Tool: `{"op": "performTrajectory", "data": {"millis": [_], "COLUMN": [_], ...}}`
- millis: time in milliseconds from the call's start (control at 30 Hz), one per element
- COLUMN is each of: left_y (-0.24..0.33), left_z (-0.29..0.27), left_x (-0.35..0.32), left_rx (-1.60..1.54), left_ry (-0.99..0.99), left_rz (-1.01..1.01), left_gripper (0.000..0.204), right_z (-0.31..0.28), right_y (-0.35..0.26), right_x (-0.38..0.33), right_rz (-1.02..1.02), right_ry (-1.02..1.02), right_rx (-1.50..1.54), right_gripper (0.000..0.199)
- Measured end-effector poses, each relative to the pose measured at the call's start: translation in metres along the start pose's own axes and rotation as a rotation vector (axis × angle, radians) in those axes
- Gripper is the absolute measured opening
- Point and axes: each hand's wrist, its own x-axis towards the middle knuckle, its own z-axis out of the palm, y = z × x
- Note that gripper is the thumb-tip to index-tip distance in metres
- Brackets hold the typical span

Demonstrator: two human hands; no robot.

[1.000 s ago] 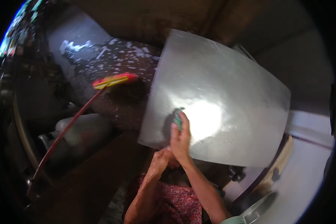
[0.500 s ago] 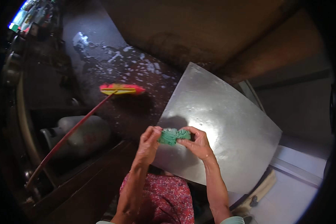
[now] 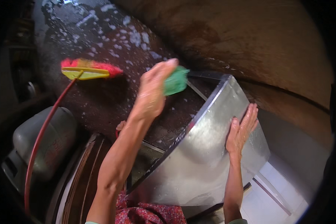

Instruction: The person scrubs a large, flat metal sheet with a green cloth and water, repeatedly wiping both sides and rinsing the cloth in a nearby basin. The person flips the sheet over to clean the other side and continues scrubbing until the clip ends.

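A crumpled green scrubbing cloth [image 3: 176,80] is gripped in my left hand [image 3: 153,89], slightly smeared by motion. That hand is raised beside the far left edge of a shiny steel table [image 3: 209,149], apart from its top. My right hand [image 3: 242,131] lies flat on the steel top near its right side, fingers stretched out and holding nothing. Under the left edge, part of the table's dark frame and a thin bar show.
A broom [image 3: 87,73] with red bristles and a yellow head stands on the wet, foam-spotted floor [image 3: 112,41]. To the left lies a grey gas cylinder [image 3: 50,138], with boards [image 3: 80,175] next to it. A brown wall [image 3: 250,41] rises at the far side.
Both hands held the cloth together before; now only my left hand has it, lifted away and far left. My right hand let go and came down on the steel top. The view has shifted.
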Motion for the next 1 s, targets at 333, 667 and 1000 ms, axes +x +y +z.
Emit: {"op": "performTrajectory", "data": {"millis": [333,667,1000], "left_y": [-0.119,-0.251,-0.182], "left_z": [0.042,-0.103,-0.001], "left_x": [0.100,0.211,0.120], "left_rx": [0.471,0.821,0.577], "left_ry": [-0.279,-0.126,0.000], "left_rz": [0.246,-0.155,-0.082], "left_gripper": [0.027,0.034,0.045], "right_z": [0.011,0.011,0.013], "right_y": [0.003,0.042,0.010], "right_x": [0.001,-0.005,-0.002], "right_rz": [-0.036,-0.027,0.130], "right_ry": [-0.101,-0.004,-0.087], "right_rx": [0.080,0.149,0.162], "right_gripper": [0.077,0.098,0.091]}}
